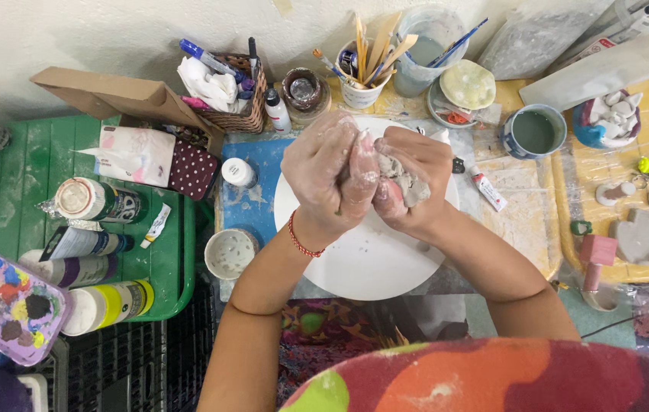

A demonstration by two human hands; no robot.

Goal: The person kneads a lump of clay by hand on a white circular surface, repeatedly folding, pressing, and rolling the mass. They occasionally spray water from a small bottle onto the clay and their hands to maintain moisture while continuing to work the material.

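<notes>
My left hand and my right hand are pressed together above a round white board at the table's middle. Between them sits a lump of grey clay, pinched by the fingers of both hands. Both hands are dusted with pale clay. A red string bracelet circles my left wrist. The part of the clay inside my left palm is hidden.
Behind the board stand a cup of brushes and wooden tools, a water jar, a wicker basket and a blue-rimmed cup. Small clay pieces lie on yellow plastic at right. Paint bottles and a purple palette sit left.
</notes>
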